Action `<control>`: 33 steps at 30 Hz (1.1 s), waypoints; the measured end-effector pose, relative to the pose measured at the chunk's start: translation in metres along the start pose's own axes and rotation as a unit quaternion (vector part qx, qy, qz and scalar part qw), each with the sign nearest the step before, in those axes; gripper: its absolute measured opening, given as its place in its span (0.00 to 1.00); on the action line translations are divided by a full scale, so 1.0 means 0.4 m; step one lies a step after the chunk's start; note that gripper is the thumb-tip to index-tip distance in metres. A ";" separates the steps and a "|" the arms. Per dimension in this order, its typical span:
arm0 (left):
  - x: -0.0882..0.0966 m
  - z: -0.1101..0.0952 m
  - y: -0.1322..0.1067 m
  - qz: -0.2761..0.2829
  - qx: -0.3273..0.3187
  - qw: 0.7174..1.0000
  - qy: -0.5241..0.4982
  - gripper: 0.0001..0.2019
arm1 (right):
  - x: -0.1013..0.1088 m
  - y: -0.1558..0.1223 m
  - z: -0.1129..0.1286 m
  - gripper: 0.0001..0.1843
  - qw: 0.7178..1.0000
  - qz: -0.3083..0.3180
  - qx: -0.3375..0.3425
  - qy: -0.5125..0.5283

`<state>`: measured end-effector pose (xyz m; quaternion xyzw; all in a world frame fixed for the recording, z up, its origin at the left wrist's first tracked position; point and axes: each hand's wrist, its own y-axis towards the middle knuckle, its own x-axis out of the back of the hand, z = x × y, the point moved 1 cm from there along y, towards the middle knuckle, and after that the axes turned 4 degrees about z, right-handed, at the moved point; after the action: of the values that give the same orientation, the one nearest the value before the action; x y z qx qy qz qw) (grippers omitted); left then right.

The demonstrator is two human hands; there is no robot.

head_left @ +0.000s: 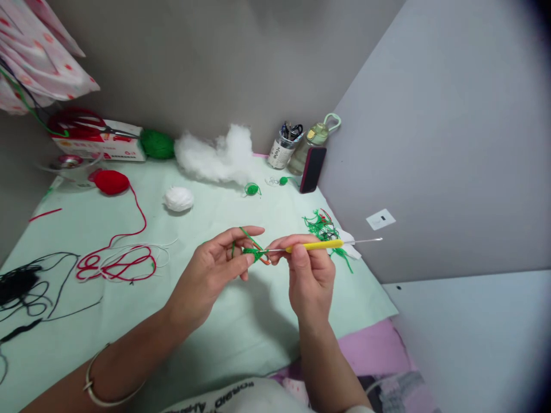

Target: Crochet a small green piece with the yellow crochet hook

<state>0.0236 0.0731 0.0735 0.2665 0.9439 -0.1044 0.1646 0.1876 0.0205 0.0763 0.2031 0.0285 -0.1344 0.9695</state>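
Note:
Over the middle of the table, my left hand [219, 258] pinches a small green crochet piece [252, 253] between thumb and fingers. Green yarn [250, 236] runs over its raised index finger. My right hand [307, 269] is closed around a yellow-handled crochet hook [321, 245], whose metal shaft points left into the green piece. The hook's other thin metal end sticks out to the right. A small orange loop [264, 261] shows by the green piece, partly hidden by fingers; what it belongs to I cannot make out.
A white yarn ball [178, 199], red yarn ball [112, 182] and green ball [157, 144] stand left of white stuffing [217, 155]. Black yarn [19, 284] lies far left. A phone [312, 170], bottle [301, 155] and pen cup [280, 152] stand back right, near yarn scraps [321, 225].

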 end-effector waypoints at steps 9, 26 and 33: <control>-0.025 -0.012 -0.011 -0.077 -0.058 0.989 0.113 0.15 | 0.009 -0.014 0.010 0.13 0.979 0.051 0.127 -0.153; -0.032 -0.007 -0.011 -0.080 -0.021 0.996 -0.043 0.18 | -0.027 -0.027 -0.031 0.12 0.844 -0.015 0.358 -0.398; -0.012 -0.024 0.004 0.018 0.085 0.978 -0.191 0.17 | -0.013 -0.017 -0.012 0.13 0.944 -0.014 0.226 -0.238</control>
<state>0.0260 0.0748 0.0841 0.2711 0.8778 -0.2302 0.3208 0.1806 0.0178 0.0700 0.3789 -0.2313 -0.1952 0.8745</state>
